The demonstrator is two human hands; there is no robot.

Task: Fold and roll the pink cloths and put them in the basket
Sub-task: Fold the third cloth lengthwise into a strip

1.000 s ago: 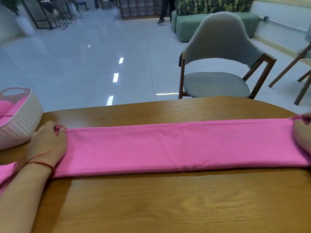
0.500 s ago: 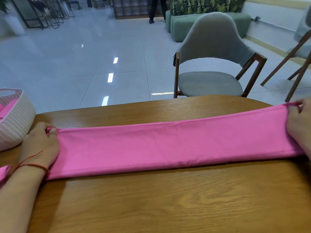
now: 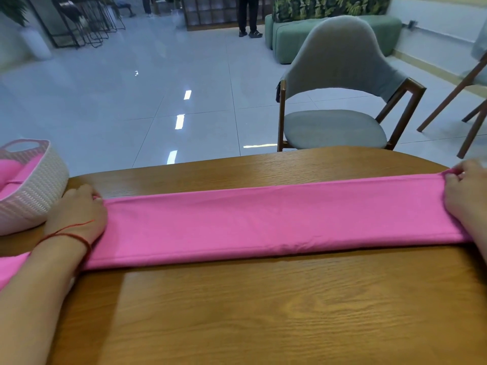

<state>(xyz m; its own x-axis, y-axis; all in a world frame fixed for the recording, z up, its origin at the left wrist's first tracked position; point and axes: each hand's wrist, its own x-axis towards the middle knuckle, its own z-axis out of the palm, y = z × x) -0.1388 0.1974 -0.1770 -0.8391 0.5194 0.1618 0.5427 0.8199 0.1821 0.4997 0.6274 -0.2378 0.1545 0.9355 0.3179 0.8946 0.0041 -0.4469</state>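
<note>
Noted long folded pink cloth strip [image 3: 263, 219] taut on brown wooden desk [image 3: 263, 312]; its right end had shifted farther. Both left hand [image 3: 76, 214] and right hand [image 3: 466, 196] kept grip closed on its ends. Rolling not started.

Arms spread wide, left hand [image 3: 76, 214] and right hand [image 3: 466, 198] each grip the pink cloth [image 3: 263, 222] ends.

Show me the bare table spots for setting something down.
Widest: table between the pink cloth and the near edge. Narrower: the band beyond it, toward the chair. Crowded: left end, where left hand sits beside basket.
</note>
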